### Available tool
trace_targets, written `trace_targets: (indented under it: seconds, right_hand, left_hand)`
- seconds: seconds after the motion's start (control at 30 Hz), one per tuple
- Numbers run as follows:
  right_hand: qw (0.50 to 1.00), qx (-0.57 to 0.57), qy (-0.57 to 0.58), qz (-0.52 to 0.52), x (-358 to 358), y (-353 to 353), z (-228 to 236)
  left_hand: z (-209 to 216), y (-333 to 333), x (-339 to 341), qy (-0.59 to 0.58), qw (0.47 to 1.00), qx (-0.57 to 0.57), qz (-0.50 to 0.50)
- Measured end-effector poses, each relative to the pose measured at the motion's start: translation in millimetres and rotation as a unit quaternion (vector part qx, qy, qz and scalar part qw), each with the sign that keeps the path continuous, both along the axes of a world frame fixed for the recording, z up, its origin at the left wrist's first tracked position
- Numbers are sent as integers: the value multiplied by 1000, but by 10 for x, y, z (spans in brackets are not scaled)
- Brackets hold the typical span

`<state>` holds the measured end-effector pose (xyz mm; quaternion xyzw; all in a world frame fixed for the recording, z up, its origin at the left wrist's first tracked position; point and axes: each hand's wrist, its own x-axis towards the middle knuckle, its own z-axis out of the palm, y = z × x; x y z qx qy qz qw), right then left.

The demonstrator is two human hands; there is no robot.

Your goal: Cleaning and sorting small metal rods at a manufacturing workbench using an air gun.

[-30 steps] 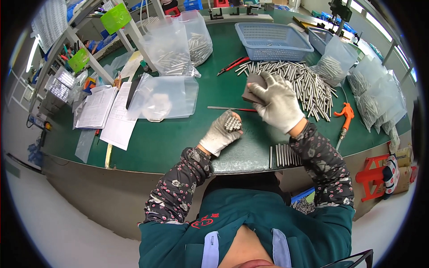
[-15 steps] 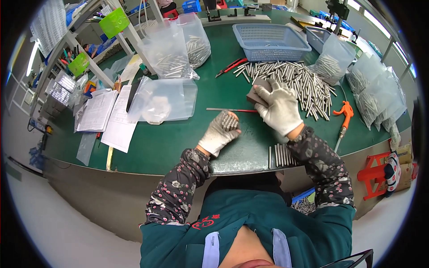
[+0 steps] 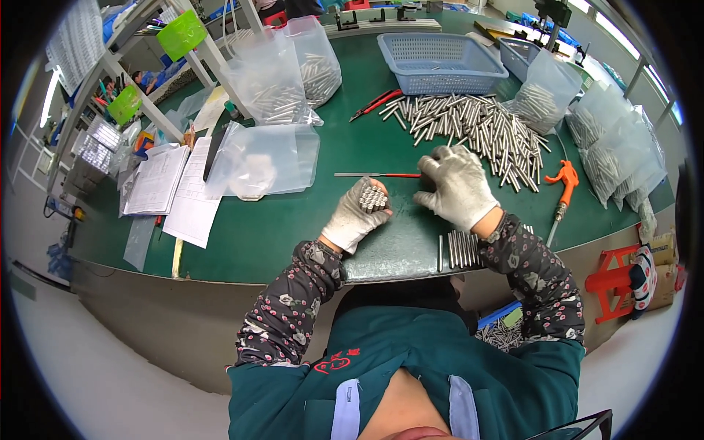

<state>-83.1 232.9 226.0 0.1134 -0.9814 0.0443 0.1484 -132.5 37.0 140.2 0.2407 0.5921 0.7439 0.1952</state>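
Observation:
My left hand (image 3: 355, 216), in a pale work glove with bare fingertips, is closed around a bundle of short metal pins (image 3: 374, 198), their round ends facing up. My right hand (image 3: 458, 187), gloved the same way, hovers palm down over the green table, thumb and curled fingers apart. Nothing shows between them, though its palm side is hidden. Just beyond this hand lies a loose heap of metal pins (image 3: 484, 132). A thin rod with a red handle (image 3: 400, 175) lies between the hands. By my right forearm, a row of pins (image 3: 462, 250) lies at the table's front edge.
A blue basket (image 3: 442, 66) stands behind the heap, with red-handled pliers (image 3: 375, 105) to its left. Bags of pins (image 3: 268, 88) stand at the back left, and more bags (image 3: 605, 165) at the right. An orange air gun (image 3: 565, 187) and papers (image 3: 158, 180) flank the work area.
The brown block my right hand held is out of sight. That hand has shifted slightly toward me and its fingers have loosened. My left hand has tilted the bundle a little.

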Motion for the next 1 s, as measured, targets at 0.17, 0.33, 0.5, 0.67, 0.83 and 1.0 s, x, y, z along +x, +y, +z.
trace_targets:
  seconds: [0.17,0.33,0.5,0.67,0.83,1.0]
  right_hand:
    - [954,-272,-107,61,-85,-310,-347]
    - [939,-321,-115,46,-113,-387,-373]
    - [936,-329,-106,65,-174,-429,-417]
    - [917,-363,-151,72,-219,-406,-458]
    - [946,-319,-41,45,-150,-209,-278]
    - [995,-17,-21,-91,-50,102,-54]
  left_hand:
    - [-58,42,-17,90,991,-70,66]
    - [-51,9,-16,187,953,-193,137]
    - [-70,-40,-51,158,963,-183,121]
    - [-7,-12,-36,153,969,-161,112]
    - [-12,-38,-24,62,991,-102,65]
    - [43,-33,10,100,982,-131,90]
